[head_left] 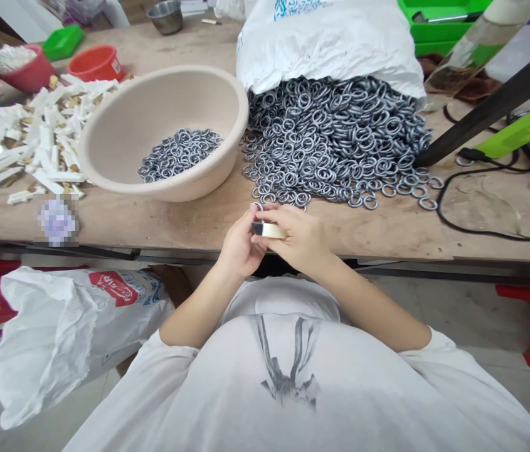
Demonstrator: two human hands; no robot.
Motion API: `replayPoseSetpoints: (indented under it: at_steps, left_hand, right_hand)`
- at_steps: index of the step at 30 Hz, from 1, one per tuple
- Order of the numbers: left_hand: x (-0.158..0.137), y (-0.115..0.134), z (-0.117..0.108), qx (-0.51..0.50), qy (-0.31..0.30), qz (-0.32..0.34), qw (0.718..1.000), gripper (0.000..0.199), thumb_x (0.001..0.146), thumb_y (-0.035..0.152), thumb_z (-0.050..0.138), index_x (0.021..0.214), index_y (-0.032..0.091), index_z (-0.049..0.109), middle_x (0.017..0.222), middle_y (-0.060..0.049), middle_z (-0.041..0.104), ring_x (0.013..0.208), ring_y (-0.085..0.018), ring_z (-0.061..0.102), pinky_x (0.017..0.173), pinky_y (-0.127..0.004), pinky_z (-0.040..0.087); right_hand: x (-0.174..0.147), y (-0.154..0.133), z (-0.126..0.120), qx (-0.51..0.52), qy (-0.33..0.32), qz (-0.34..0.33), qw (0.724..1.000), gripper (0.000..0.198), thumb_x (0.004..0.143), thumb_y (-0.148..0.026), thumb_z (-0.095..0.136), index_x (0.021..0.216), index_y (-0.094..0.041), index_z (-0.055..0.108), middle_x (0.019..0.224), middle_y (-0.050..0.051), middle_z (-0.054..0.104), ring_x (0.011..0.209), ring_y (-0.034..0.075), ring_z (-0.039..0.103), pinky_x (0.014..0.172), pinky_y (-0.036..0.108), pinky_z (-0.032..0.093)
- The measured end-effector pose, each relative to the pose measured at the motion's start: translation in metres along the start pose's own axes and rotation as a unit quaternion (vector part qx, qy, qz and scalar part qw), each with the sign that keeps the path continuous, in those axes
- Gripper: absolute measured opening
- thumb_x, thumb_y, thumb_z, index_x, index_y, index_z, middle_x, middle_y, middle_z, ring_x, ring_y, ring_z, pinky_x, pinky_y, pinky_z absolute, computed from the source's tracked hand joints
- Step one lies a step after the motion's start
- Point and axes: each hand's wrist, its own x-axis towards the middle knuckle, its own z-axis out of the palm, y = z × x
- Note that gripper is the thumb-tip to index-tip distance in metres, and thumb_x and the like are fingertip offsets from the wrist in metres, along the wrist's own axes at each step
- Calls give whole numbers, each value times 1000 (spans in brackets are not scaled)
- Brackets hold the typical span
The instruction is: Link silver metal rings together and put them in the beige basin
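My left hand [240,246] and my right hand [303,237] meet just above the front edge of the table. Fingers of the right are closed around a small cream-coloured piece with a dark end [273,231]; its exact kind I cannot make out. Pinched at the left fingertips is a grey metal ring [258,206], partly covered by the fingers. Behind my hands a large heap of grey rings [335,138] spills from a white sack [325,44]. To the left, a beige basin [118,119] contains more such rings [180,154].
White strip-like pieces [48,141] are piled at left, near a red bowl [95,63] and a green tray [62,41]. A dark slanted post [495,103] and a black cable [448,216] stand at right. Below the table's left side lies a white sack [58,333].
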Motion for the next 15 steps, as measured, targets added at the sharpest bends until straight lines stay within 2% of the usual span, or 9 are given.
replayPoseSetpoints:
  at_steps: [3,6,9,12,15]
  left_hand:
    - [-1,4,3,-51,14,-69,996,26,100,33,51,89,14,64,74,-1,65,57,-7,60,50,-16,49]
    - [-5,5,4,-36,0,-84,996,32,97,38,56,76,14,58,59,4,49,42,-4,42,37,-14,33]
    - [-12,1,2,51,-59,-94,993,46,92,52,61,65,16,49,50,7,34,38,-3,26,33,-13,19]
    - [-18,-1,1,115,-134,-63,982,54,88,58,63,59,17,43,47,6,31,38,-4,25,35,-14,20]
    - [-21,0,0,131,-221,-70,964,55,85,56,67,56,17,41,47,5,31,40,-5,24,36,-15,20]
  right_hand:
    - [2,-1,-7,-40,-13,12,999,46,82,-50,77,119,-24,73,111,9,73,100,25,67,87,37,50]
    - [9,2,-18,12,30,40,999,44,84,-51,74,117,-22,73,96,6,71,87,21,64,80,34,49]
    - [15,3,-24,95,-11,57,994,36,85,-51,72,103,-19,76,84,3,66,78,17,60,73,30,47]
    - [18,2,-23,208,-71,83,972,37,85,-54,71,89,-18,73,78,1,63,72,14,57,70,29,46]
    - [18,1,-18,309,-71,113,942,45,86,-62,65,78,-18,64,69,-2,58,63,11,51,65,28,45]
